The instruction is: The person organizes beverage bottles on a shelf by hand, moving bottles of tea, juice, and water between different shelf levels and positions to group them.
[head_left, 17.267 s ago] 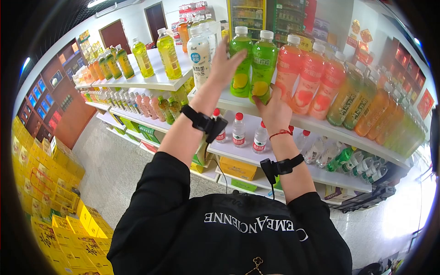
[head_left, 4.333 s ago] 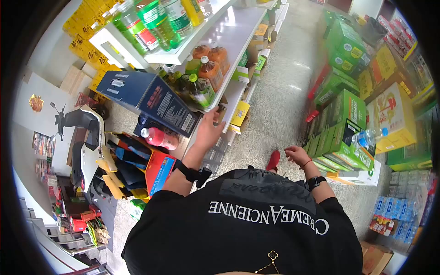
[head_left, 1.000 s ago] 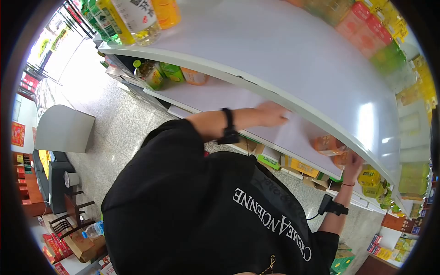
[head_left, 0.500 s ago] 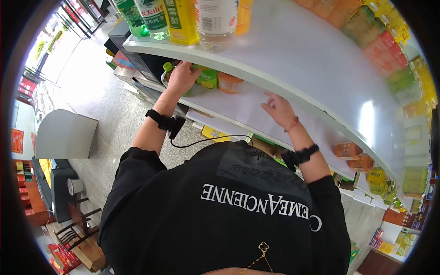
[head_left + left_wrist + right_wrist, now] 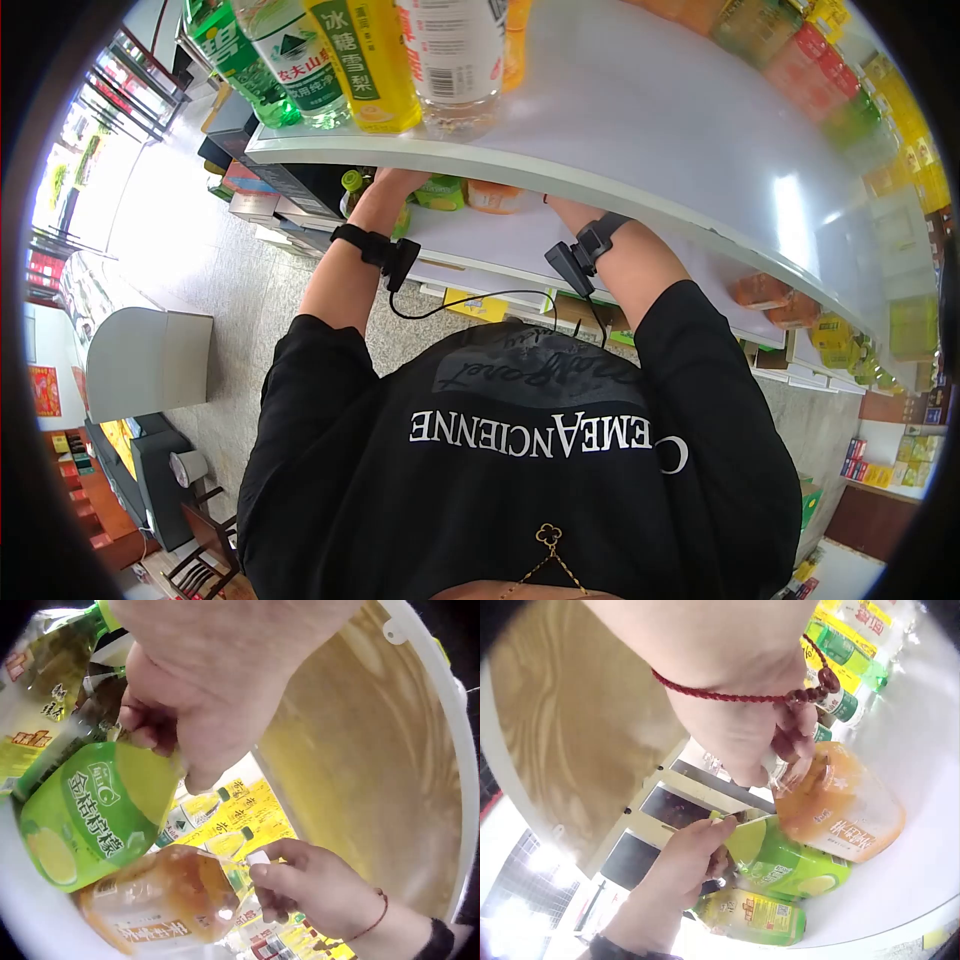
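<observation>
In the left wrist view my left hand (image 5: pixel 217 697) grips the neck of a green bottle (image 5: pixel 94 817), fingers curled round its top. My right hand (image 5: pixel 307 881), with a red string on its wrist, pinches the white cap of an orange bottle (image 5: pixel 161 900) standing beside it. The right wrist view shows the orange bottle (image 5: pixel 840 806) under my right hand (image 5: pixel 742 727), and my left hand (image 5: pixel 682 859) at the neck of the green bottle (image 5: pixel 787 862). In the head view the upper board hides my right hand and part of my left hand (image 5: pixel 398 182).
The white upper shelf board (image 5: pixel 650 120) overhangs both hands, with a yellow bottle (image 5: pixel 370 70) and several others at its left end. A green-capped bottle (image 5: pixel 352 185) stands left of my left hand. More orange bottles (image 5: pixel 760 292) are farther right on the lower shelf.
From half a second ago, my right hand has moved left and under the board to the orange bottle. My left hand has shifted right and deeper, from the green-capped bottle to the green one.
</observation>
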Demonstrator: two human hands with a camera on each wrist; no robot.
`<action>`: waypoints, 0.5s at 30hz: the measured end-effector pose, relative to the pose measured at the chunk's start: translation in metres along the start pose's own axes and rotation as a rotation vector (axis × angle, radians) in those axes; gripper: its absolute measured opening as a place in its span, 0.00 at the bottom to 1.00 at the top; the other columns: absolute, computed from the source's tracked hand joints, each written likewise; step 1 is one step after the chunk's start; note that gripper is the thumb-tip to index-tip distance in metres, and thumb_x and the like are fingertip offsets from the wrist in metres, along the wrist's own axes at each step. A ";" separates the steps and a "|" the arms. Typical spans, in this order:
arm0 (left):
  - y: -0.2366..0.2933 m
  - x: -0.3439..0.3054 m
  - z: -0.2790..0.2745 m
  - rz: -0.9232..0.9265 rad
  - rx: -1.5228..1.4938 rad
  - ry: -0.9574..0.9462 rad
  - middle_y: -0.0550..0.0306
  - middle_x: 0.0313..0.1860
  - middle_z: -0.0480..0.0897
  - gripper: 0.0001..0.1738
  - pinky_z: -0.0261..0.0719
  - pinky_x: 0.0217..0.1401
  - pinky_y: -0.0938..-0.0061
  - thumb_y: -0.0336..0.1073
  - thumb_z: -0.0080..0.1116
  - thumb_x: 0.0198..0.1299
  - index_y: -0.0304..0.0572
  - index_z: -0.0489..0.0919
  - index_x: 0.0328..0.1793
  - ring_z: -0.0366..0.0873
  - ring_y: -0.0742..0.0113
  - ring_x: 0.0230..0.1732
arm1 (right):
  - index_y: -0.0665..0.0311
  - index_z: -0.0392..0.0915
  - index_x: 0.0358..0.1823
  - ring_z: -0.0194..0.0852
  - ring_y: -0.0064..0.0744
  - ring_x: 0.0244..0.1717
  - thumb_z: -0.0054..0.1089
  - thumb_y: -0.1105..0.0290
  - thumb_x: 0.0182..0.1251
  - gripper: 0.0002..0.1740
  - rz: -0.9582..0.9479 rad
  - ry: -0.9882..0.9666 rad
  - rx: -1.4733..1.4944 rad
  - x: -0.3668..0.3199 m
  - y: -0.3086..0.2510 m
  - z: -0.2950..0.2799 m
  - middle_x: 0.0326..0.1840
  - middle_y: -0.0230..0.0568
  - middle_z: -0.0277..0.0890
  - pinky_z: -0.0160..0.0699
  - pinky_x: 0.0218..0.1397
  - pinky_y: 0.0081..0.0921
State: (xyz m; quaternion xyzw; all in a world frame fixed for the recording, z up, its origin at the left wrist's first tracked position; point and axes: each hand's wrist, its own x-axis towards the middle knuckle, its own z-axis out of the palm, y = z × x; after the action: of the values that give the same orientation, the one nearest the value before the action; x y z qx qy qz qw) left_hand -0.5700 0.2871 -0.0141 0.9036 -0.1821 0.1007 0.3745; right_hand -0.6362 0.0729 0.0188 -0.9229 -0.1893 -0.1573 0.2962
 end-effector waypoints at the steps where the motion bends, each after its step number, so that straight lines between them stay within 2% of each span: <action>1: 0.010 -0.004 -0.002 0.006 0.000 -0.006 0.40 0.50 0.83 0.18 0.74 0.59 0.56 0.42 0.55 0.63 0.39 0.81 0.53 0.78 0.44 0.56 | 0.61 0.80 0.53 0.83 0.39 0.42 0.56 0.62 0.69 0.17 0.003 -0.006 -0.007 -0.009 0.007 -0.011 0.45 0.43 0.83 0.80 0.49 0.31; 3: 0.035 -0.018 -0.005 0.123 0.066 0.158 0.42 0.47 0.84 0.18 0.76 0.55 0.55 0.42 0.57 0.61 0.38 0.82 0.50 0.80 0.44 0.53 | 0.61 0.80 0.53 0.83 0.39 0.43 0.56 0.62 0.69 0.16 0.012 -0.021 -0.022 -0.021 0.016 -0.025 0.45 0.44 0.83 0.80 0.49 0.31; 4: 0.040 -0.021 0.000 0.130 0.061 0.151 0.42 0.47 0.84 0.18 0.76 0.55 0.55 0.42 0.57 0.61 0.38 0.82 0.50 0.80 0.44 0.53 | 0.61 0.80 0.53 0.83 0.39 0.43 0.56 0.62 0.69 0.16 0.017 -0.029 -0.032 -0.022 0.022 -0.032 0.46 0.44 0.83 0.80 0.50 0.31; 6: 0.048 -0.030 0.010 0.062 0.317 -0.060 0.42 0.47 0.84 0.19 0.78 0.51 0.55 0.44 0.58 0.60 0.39 0.82 0.50 0.81 0.43 0.49 | 0.61 0.80 0.53 0.83 0.39 0.44 0.55 0.62 0.70 0.16 0.044 -0.047 -0.051 -0.049 0.045 -0.058 0.46 0.44 0.83 0.80 0.50 0.31; 7: 0.055 -0.035 0.017 0.078 0.308 -0.072 0.42 0.47 0.84 0.19 0.78 0.51 0.55 0.44 0.58 0.60 0.39 0.82 0.50 0.81 0.43 0.49 | 0.61 0.81 0.53 0.83 0.39 0.44 0.55 0.62 0.70 0.16 0.060 -0.050 -0.067 -0.073 0.058 -0.079 0.46 0.44 0.83 0.80 0.50 0.31; 9: 0.079 -0.053 0.029 0.053 0.137 0.033 0.42 0.45 0.84 0.20 0.79 0.48 0.55 0.47 0.59 0.60 0.42 0.82 0.51 0.81 0.41 0.46 | 0.61 0.81 0.53 0.83 0.39 0.45 0.55 0.62 0.70 0.16 0.101 -0.068 -0.098 -0.096 0.076 -0.103 0.47 0.44 0.84 0.80 0.51 0.31; 11: 0.102 -0.059 0.046 0.025 0.105 -0.011 0.42 0.44 0.84 0.20 0.79 0.48 0.55 0.49 0.59 0.60 0.44 0.82 0.52 0.81 0.42 0.45 | 0.61 0.81 0.53 0.83 0.40 0.45 0.54 0.63 0.70 0.16 0.145 -0.081 -0.120 -0.123 0.098 -0.126 0.47 0.44 0.84 0.80 0.51 0.31; 13: 0.124 -0.065 0.065 -0.009 0.085 -0.049 0.42 0.43 0.84 0.21 0.78 0.47 0.55 0.50 0.59 0.60 0.45 0.82 0.52 0.81 0.42 0.44 | 0.59 0.81 0.50 0.79 0.43 0.48 0.52 0.57 0.69 0.18 0.185 -0.176 0.042 -0.146 0.126 -0.149 0.50 0.46 0.82 0.76 0.55 0.35; 15: 0.149 -0.068 0.083 0.003 -0.003 -0.084 0.43 0.42 0.84 0.22 0.78 0.48 0.55 0.52 0.59 0.60 0.46 0.82 0.53 0.81 0.43 0.44 | 0.60 0.82 0.49 0.81 0.40 0.47 0.52 0.59 0.69 0.17 0.196 -0.160 -0.053 -0.169 0.128 -0.186 0.46 0.45 0.83 0.78 0.52 0.33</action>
State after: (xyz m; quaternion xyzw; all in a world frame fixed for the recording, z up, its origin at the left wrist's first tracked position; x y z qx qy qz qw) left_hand -0.6883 0.1476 0.0020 0.9063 -0.1990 0.0630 0.3676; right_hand -0.7608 -0.1798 0.0331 -0.9541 -0.1169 -0.0582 0.2696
